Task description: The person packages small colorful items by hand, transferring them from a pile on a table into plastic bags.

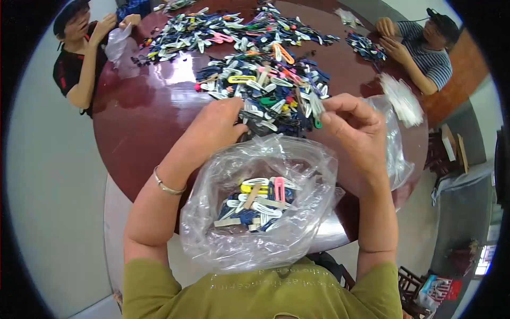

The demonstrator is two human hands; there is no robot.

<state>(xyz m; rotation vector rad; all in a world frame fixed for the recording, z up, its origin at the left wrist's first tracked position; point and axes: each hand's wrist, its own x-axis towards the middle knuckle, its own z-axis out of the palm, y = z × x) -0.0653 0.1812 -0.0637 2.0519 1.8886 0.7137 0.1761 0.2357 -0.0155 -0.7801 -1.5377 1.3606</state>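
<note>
My left hand (219,125) is at the near edge of a heap of snap hair clips (265,80). Its thumb and fingers close around some dark clips (256,123), though the fingertips are partly hidden. To the right of the heap, my right hand (357,125) pinches a small clear plastic bag (317,109) between thumb and forefinger. Between my forearms, a large clear plastic bag (199,212) lies spread open at the table's near edge. Inside it are navy, white, yellow, pink and beige hair clips (260,204).
The heap rests on a round dark red table (138,127). Farther back spreads a second clip pile (212,32). Small clear bags (401,101) are stacked at right, beside a crumpled clear bag (396,154). One person (79,58) sits far left, another (425,53) far right with a small clip pile (366,47).
</note>
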